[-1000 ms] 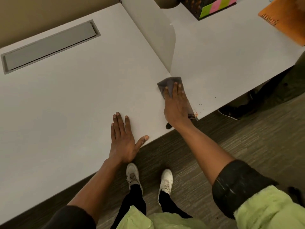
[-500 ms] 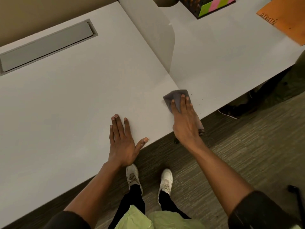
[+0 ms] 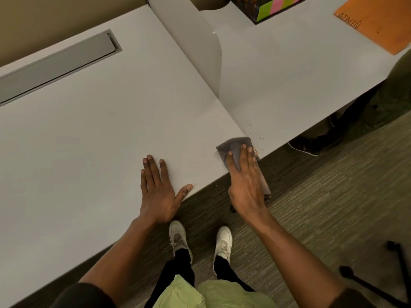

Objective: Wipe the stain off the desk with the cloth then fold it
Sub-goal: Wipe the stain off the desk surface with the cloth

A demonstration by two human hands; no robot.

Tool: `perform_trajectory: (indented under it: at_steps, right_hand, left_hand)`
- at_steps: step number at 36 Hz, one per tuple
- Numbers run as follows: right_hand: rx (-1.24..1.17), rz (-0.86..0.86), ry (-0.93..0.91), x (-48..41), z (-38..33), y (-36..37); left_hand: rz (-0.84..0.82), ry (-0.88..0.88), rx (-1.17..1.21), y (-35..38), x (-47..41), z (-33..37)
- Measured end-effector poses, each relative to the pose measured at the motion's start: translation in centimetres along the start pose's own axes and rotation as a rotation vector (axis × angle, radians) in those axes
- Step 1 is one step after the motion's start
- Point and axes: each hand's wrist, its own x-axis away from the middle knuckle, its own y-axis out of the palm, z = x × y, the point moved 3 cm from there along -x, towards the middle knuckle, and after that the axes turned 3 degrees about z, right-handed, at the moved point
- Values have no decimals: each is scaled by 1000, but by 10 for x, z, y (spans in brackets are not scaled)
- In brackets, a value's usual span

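**While the cloth nears the desk's edge, crumbs stay behind**

As the right hand [image 3: 245, 185] drags toward the lower part of the frame, the grey cloth [image 3: 233, 146] comes with it. A second ago it lay higher up, close to the foot of the white divider [image 3: 200, 52]; now it sits at the front edge of the desk [image 3: 89, 130], right of centre, its rear part hanging off over the carpet. That hand lies flat, fingers [image 3: 243, 152] stretched straight on top of the cloth, pressing it down rather than gripping it. The left hand [image 3: 158, 190] has not moved: palm down, fingers spread, holding nothing, bracing on the desk just left of the other.

By my reckoning the wipe is one stroke pulled toward the body, and it isn't finished. A scatter of dark specks [image 3: 261, 135] shows just upper right of the cloth, untouched by this pass, so more strokes seem needed before any folding.

Counted in the one head view: two hands, one cloth, one divider, one orange folder [image 3: 375, 25] upper right, one box of coloured notes [image 3: 273, 5] at the top, two white shoes [image 3: 178, 238] below.
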Motion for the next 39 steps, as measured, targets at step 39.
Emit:
perform_trajectory:
  at_steps: [39]
  right_hand:
    - [-7,-55,-149,-22,-14,2]
  left_hand:
    - [-3,-5,10,3,-4,-2]
